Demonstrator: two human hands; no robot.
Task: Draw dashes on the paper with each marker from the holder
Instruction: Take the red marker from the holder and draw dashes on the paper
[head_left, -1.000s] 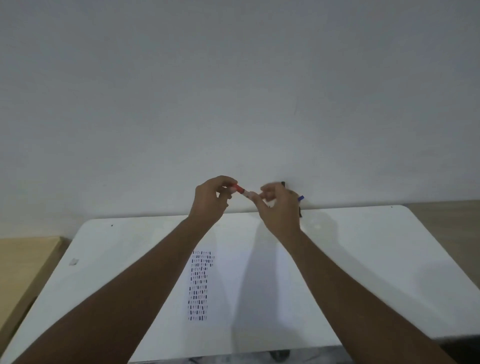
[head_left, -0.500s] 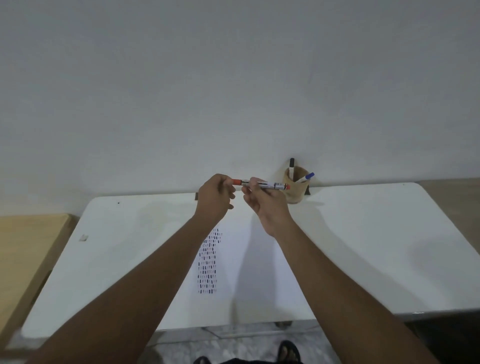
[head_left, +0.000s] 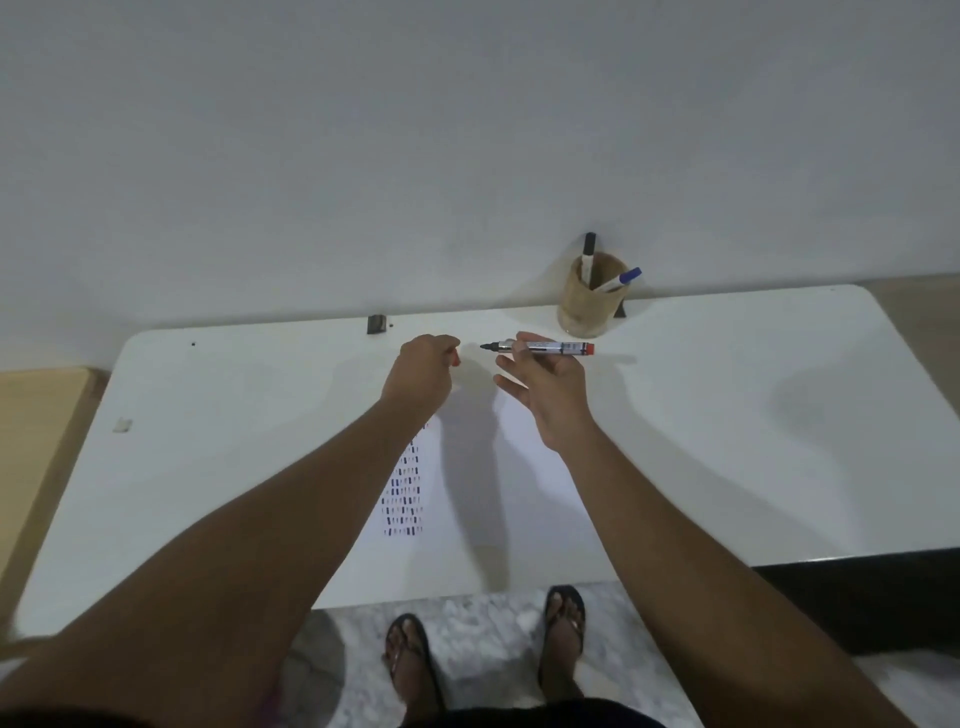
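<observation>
1. Right hand (head_left: 550, 395) pinches the uncapped marker (head_left: 540, 347) near its front end, between thumb and upper fingers; the lower fingers are spread loose beneath.
2. Marker lies roughly horizontal above the table (head_left: 727, 441), dark tip pointing left, red end pointing right toward the holder (head_left: 589, 306).
3. Left hand (head_left: 423, 371) is curled into a loose fist just left of the marker tip, not touching it. A bit of red shows at its fingertips, probably the cap; can't tell for sure.
4. Holder is a tan cup at the table's far edge, against the wall. It stands just beyond the marker's red end.
5. Two markers are in the holder: a black-capped marker (head_left: 588, 254) standing near upright, and a blue-capped marker (head_left: 621, 279) leaning right.
6. Paper (head_left: 519, 493) lies flat on the table under both forearms, near the front edge. A column of short dark dashes (head_left: 405, 488) sits on its left part, partly hidden by the left forearm.
7. Both hands are above the table, beyond the paper's far end; neither touches the paper.
</observation>
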